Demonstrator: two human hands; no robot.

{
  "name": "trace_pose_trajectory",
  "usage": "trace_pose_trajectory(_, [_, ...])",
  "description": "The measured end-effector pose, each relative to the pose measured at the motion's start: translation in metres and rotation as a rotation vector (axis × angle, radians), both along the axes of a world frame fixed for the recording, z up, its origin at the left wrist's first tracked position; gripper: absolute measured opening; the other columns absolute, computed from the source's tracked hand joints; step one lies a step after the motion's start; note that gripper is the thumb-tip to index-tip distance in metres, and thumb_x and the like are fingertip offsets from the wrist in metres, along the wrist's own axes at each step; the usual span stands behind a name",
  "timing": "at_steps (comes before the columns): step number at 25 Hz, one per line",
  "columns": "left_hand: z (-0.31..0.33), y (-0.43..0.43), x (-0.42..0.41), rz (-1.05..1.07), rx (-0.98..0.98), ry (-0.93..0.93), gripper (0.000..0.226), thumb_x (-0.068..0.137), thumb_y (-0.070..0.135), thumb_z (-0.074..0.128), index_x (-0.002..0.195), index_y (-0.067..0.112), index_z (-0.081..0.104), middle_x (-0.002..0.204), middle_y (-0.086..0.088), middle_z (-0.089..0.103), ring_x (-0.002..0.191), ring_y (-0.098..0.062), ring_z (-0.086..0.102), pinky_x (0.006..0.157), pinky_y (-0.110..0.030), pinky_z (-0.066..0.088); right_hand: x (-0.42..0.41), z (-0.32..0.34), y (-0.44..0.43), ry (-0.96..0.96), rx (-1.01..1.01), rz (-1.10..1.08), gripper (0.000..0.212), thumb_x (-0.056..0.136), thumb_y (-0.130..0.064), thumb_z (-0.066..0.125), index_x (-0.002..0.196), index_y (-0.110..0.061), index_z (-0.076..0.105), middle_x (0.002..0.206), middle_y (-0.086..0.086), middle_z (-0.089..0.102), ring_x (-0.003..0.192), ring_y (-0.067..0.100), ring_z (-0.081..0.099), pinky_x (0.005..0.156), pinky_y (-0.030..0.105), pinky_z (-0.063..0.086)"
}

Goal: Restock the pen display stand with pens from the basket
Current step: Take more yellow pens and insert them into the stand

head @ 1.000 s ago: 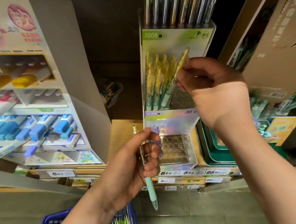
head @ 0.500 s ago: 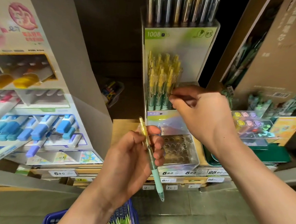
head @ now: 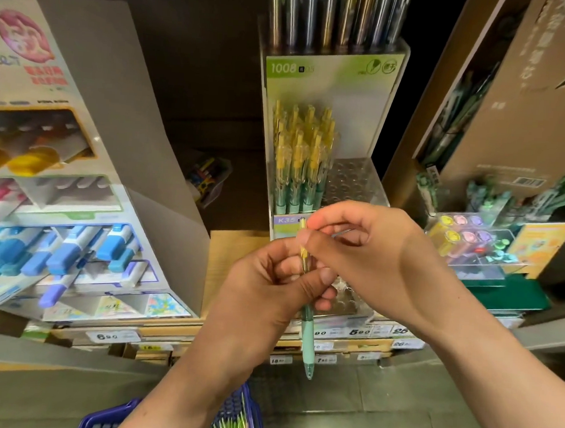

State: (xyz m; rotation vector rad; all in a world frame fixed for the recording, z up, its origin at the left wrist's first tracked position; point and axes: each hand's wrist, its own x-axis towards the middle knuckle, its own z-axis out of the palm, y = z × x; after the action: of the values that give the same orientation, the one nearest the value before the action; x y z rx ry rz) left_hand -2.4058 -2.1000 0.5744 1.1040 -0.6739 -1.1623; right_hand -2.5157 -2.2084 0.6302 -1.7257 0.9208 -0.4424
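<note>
My left hand (head: 270, 289) grips a pen (head: 307, 334) with a yellow top and a mint green grip, held upright with its tip pointing down. My right hand (head: 368, 255) pinches the top end of the same pen between thumb and forefinger. Behind my hands stands the clear tiered pen display stand (head: 352, 181). Several matching yellow-and-green pens (head: 299, 162) fill the left side of its middle tier, and the holes to their right are bare. Part of the lower tier is hidden by my hands. The blue basket (head: 110, 418) with more pens shows at the bottom edge.
A cardboard display of blue and purple markers (head: 60, 253) stands at the left. A brown cardboard box (head: 519, 106) leans at the right, with a clear tray of coloured items (head: 471, 238) below it. Price labels (head: 360, 332) line the wooden shelf edge.
My right hand has come down from the middle tier, where it set a pen, and now pinches the top of the pen in my left hand. That pen has risen slightly.
</note>
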Motion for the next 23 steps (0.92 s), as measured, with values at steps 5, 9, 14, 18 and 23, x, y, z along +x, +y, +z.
trace_pose_trajectory(5, [-0.002, -0.001, -0.003, 0.0, -0.006, 0.028, 0.025, 0.091, 0.015, 0.066, 0.114, 0.008, 0.073, 0.095, -0.015, 0.075, 0.076, -0.019, 0.068, 0.073, -0.028, 0.058, 0.001, -0.003, -0.016, -0.029, 0.022, -0.107, 0.003, 0.084, -0.033, 0.078, 0.085, -0.033, 0.075, 0.082, -0.014, 0.076, 0.071, 0.009, 0.073, 0.079, 0.037, 0.062])
trace_pose_trajectory(9, [-0.003, -0.004, -0.004, 0.016, -0.003, -0.001, 0.023, 0.093, 0.017, 0.064, 0.11, 0.006, 0.074, 0.101, -0.016, 0.076, 0.077, -0.018, 0.07, 0.072, -0.027, 0.058, -0.005, 0.005, -0.016, 0.082, 0.015, -0.009, 0.016, 0.078, -0.038, 0.083, 0.085, -0.028, 0.073, 0.076, -0.007, 0.077, 0.067, 0.016, 0.074, 0.073, 0.034, 0.062])
trace_pose_trajectory(14, [-0.004, -0.006, -0.011, -0.002, 0.008, 0.065, 0.027, 0.091, 0.03, 0.067, 0.108, 0.01, 0.075, 0.1, -0.017, 0.076, 0.078, -0.02, 0.07, 0.075, -0.029, 0.06, -0.007, 0.023, -0.029, -0.088, 0.044, -0.13, 0.011, 0.081, -0.018, 0.08, 0.088, -0.012, 0.074, 0.07, 0.0, 0.076, 0.061, 0.009, 0.069, 0.065, 0.026, 0.062])
trace_pose_trajectory(18, [-0.006, -0.002, -0.018, 0.006, 0.04, 0.209, 0.031, 0.093, 0.029, 0.068, 0.115, 0.008, 0.068, 0.096, -0.018, 0.074, 0.076, -0.023, 0.069, 0.072, -0.031, 0.058, -0.011, 0.043, -0.052, -0.375, -0.054, -0.245, 0.009, 0.088, -0.006, 0.074, 0.093, -0.014, 0.073, 0.073, -0.001, 0.077, 0.07, 0.014, 0.075, 0.069, 0.026, 0.062])
trace_pose_trajectory(23, [-0.004, 0.004, -0.011, 0.071, 0.081, 0.319, 0.032, 0.09, 0.035, 0.062, 0.11, 0.012, 0.069, 0.093, -0.017, 0.07, 0.074, -0.023, 0.066, 0.068, -0.033, 0.058, -0.005, 0.039, -0.058, -0.307, -0.35, -0.267, 0.012, 0.092, -0.01, 0.071, 0.101, -0.018, 0.074, 0.078, -0.008, 0.076, 0.077, 0.011, 0.075, 0.078, 0.028, 0.062])
